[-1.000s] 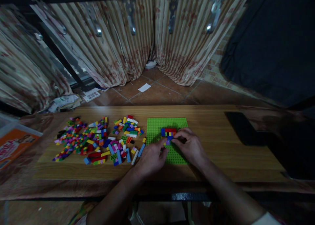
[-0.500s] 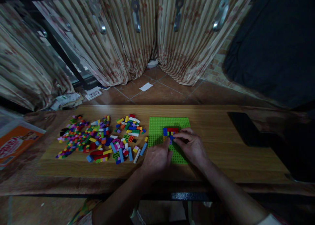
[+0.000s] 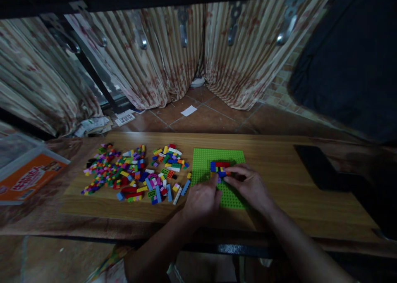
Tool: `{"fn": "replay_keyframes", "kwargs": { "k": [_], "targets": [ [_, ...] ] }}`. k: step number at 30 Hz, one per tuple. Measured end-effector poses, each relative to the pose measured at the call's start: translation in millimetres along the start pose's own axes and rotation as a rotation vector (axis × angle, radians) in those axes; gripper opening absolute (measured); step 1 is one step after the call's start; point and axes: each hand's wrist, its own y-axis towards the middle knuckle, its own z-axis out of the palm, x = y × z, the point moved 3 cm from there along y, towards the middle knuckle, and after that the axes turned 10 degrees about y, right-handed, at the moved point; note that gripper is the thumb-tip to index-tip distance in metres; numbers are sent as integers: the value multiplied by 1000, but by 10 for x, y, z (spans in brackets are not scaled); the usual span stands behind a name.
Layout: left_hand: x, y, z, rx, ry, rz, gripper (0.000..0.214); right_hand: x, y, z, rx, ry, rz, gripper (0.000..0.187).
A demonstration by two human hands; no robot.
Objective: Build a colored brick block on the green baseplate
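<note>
Pinching with my right hand, I grasp the small brick stack on the green baseplate, at one o'clock from my left hand, whose grip I cannot tell. Loose bricks lie at nine o'clock on the table.

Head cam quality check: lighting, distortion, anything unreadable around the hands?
Head view: dim, underexposed, frame's right nearly black; wide-angle bowing in curtains and table edge; green baseplate and loose bricks read clearly; the built stack between left hand and right hand is shadowed and soft.
</note>
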Motion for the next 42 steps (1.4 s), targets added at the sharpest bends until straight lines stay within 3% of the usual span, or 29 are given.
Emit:
{"fn": "replay_keyframes", "kwargs": {
  "k": [7,10,17,23,28,42],
  "targets": [
    [19,2,-51,10,-80,-46,48,-46,63,-232,-184,45,93,25],
    [-3,-14,-47,18,-50,-29,50,-40,34,-193,-143,-7,71,26],
    [-27,-24,10,2,18,24,50,-56,-37,-24,-5,-169,-133,28],
    [-48,-39,42,-16,56,23,52,-134,-19,-36,-20,-230,-62,31],
    [-55,-35,51,-18,47,32,53,-53,-53,-19,-93,-240,-102,35],
    [-56,-16,86,-20,10,47,56,-150,-17,4,-74,-285,-53,40]
  ]
}}
